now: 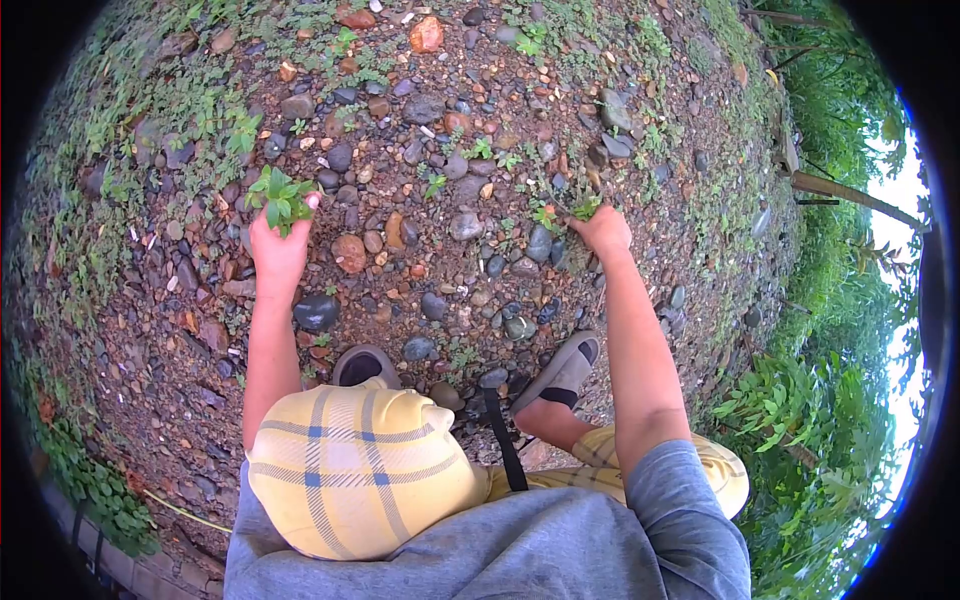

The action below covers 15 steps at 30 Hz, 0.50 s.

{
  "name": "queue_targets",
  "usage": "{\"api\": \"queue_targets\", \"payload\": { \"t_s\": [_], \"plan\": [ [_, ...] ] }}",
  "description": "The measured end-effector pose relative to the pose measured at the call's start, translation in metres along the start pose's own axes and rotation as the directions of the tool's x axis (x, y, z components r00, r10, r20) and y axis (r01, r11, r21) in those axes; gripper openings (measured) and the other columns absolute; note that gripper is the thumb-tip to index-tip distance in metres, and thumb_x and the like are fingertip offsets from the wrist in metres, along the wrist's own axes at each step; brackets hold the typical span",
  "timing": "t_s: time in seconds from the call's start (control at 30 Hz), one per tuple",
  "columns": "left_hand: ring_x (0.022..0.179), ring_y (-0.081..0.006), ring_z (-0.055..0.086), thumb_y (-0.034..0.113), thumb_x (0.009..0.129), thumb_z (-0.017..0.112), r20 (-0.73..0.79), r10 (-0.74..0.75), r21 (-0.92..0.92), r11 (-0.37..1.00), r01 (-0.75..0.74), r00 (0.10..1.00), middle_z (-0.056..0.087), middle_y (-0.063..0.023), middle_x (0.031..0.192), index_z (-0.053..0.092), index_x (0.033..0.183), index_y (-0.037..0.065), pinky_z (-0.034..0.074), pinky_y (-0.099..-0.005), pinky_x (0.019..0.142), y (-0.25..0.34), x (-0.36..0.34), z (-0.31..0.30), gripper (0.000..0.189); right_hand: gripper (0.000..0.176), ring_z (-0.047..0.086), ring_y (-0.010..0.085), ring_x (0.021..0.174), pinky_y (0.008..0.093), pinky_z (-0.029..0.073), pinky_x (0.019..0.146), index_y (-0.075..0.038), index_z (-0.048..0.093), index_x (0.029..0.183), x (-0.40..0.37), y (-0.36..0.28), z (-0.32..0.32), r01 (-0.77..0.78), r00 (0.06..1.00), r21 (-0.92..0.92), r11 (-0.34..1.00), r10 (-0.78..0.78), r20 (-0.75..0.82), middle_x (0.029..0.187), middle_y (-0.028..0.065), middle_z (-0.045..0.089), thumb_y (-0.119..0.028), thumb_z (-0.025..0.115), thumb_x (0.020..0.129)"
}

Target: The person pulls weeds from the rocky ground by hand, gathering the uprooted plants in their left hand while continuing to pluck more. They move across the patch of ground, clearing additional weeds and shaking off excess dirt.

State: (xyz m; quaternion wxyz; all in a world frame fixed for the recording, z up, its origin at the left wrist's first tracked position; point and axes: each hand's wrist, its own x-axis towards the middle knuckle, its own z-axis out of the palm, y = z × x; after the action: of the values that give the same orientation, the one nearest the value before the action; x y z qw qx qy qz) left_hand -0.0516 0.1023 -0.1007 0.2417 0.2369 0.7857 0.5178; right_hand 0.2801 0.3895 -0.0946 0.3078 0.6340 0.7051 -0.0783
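My left hand reaches down to the stony ground and grips a small leafy green weed at its base. Farther right, my right hand is closed around another small weed growing among the pebbles. Both arms stretch forward from above my knees, which are covered in yellow plaid cloth. My sandalled feet stand on the gravel below the hands.
The ground is packed soil with many rounded stones, such as a dark one and an orange one. Low weeds spread at the upper left. Dense green plants grow on the right.
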Motion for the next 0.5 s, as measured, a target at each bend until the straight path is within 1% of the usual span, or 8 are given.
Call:
{"api": "queue_targets", "payload": {
  "t_s": [0.07, 0.1, 0.2, 0.3, 0.4, 0.5],
  "plan": [
    [0.079, -0.0098, 0.060, 0.018, 0.082, 0.070, -0.003, 0.005, 0.025, 1.000, -0.005, 1.000, 0.069, -0.0052, 0.088, 0.067, 0.095, 0.001, 0.047, -0.0261, 0.075, 0.000, 0.000, -0.004, 0.022, 0.067, 0.064, 0.0316, 0.094, 0.0399, 0.051, 0.082, 0.000, 0.061, 0.103, -0.001, 0.000, -0.008, 0.029, 0.999, -0.026, 0.999, -0.028, 0.042, 0.101, 0.0198, 0.065, -0.053, 0.074, 0.065],
    [0.078, -0.0099, 0.060, 0.019, 0.082, 0.070, -0.006, 0.003, 0.015, 1.000, -0.003, 1.000, 0.069, -0.0052, 0.088, 0.067, 0.094, 0.001, 0.047, -0.0263, 0.074, -0.001, 0.000, -0.003, 0.022, 0.069, 0.064, 0.0310, 0.094, 0.0395, 0.051, 0.082, 0.001, 0.060, 0.105, -0.004, -0.002, -0.013, 0.019, 0.998, -0.016, 1.000, -0.018, 0.065, 0.101, 0.0195, 0.065, -0.052, 0.076, 0.063],
    [0.078, -0.0102, 0.060, 0.020, 0.082, 0.070, -0.011, -0.002, -0.003, 1.000, 0.002, 1.000, 0.069, -0.0052, 0.087, 0.066, 0.094, 0.001, 0.047, -0.0269, 0.074, -0.006, -0.002, 0.000, 0.022, 0.068, 0.064, 0.0306, 0.095, 0.0391, 0.051, 0.083, 0.001, 0.060, 0.105, -0.005, -0.003, -0.011, 0.054, 0.997, -0.091, 0.994, -0.048, 0.061, 0.101, 0.0192, 0.065, -0.049, 0.077, 0.063],
    [0.077, -0.0105, 0.060, 0.020, 0.082, 0.070, -0.001, 0.023, 0.000, 1.000, -0.023, 1.000, 0.068, -0.0049, 0.084, 0.066, 0.093, 0.001, 0.047, -0.0275, 0.073, -0.005, -0.003, 0.002, 0.023, 0.064, 0.064, 0.0299, 0.095, 0.0386, 0.051, 0.084, -0.001, 0.062, 0.103, -0.006, -0.005, -0.008, 0.039, 0.998, -0.109, 0.993, -0.034, 0.050, 0.102, 0.0186, 0.065, -0.048, 0.077, 0.063],
    [0.077, -0.0105, 0.060, 0.020, 0.082, 0.070, -0.003, -0.011, 0.010, 1.000, 0.011, 1.000, 0.068, -0.0050, 0.085, 0.066, 0.093, 0.001, 0.047, -0.0271, 0.073, 0.005, -0.003, 0.000, 0.022, 0.055, 0.064, 0.0305, 0.096, 0.0384, 0.050, 0.084, 0.000, 0.064, 0.099, 0.002, 0.000, 0.001, 0.030, 0.999, -0.072, 0.997, -0.027, 0.041, 0.100, 0.0191, 0.066, -0.043, 0.075, 0.066],
    [0.077, -0.0102, 0.060, 0.019, 0.082, 0.070, -0.011, -0.012, -0.046, 0.999, 0.012, 1.000, 0.068, -0.0049, 0.085, 0.066, 0.093, 0.001, 0.047, -0.0268, 0.073, 0.000, -0.002, -0.002, 0.021, 0.043, 0.063, 0.0329, 0.097, 0.0387, 0.050, 0.084, 0.001, 0.066, 0.096, 0.013, 0.004, 0.006, -0.038, 0.998, 0.054, 0.998, 0.035, 0.052, 0.098, 0.0215, 0.066, -0.033, 0.069, 0.071]
  ]
}}
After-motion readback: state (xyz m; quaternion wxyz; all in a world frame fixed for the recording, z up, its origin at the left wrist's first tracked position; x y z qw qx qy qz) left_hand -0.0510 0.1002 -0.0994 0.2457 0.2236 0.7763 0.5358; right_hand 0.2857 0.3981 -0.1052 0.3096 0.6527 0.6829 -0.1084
